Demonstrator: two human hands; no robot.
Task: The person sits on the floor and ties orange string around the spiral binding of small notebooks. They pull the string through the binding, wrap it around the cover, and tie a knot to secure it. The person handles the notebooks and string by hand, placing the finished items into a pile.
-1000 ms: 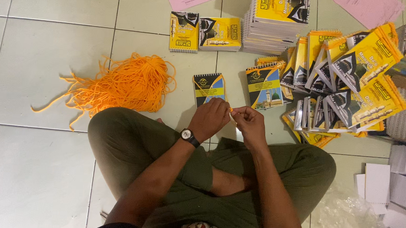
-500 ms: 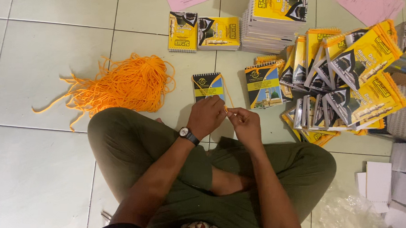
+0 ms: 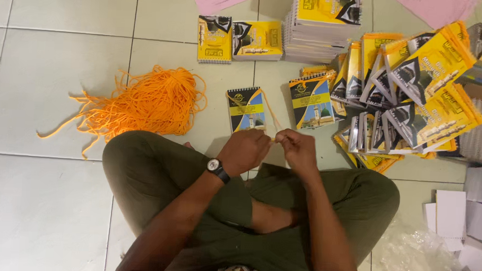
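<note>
Hands dropped a little toward the lap since a second ago, drawing the cord taut; notebook unmoved on the tile. Left hand (image 3: 244,150) curled closed, fingertips pinching the end of a thin orange cord (image 3: 269,116); right hand (image 3: 300,149) likewise closed on the same cord end, knuckles almost touching the left, apparently knotting or twisting it. Cord running up from the fingers to the spiral top of a small blue-and-black notebook (image 3: 246,108), lying flat just beyond the hands, cover up.

Just right of that notebook, a second one of the same kind (image 3: 313,102) with an orange cord already looped at its binding. Further right, a loose heap of yellow-and-black notebooks (image 3: 416,100), some showing orange cord, so probably finished. Beyond the notebook, a tall neat stack (image 3: 319,25) and two yellow notebooks (image 3: 240,39) side by side, no cord visible on them, likely still waiting. Left of the notebook, a big tangle of orange cords (image 3: 145,101), plenty left. Judged from this: well under way, a good share done, a fair stack remaining.
</note>
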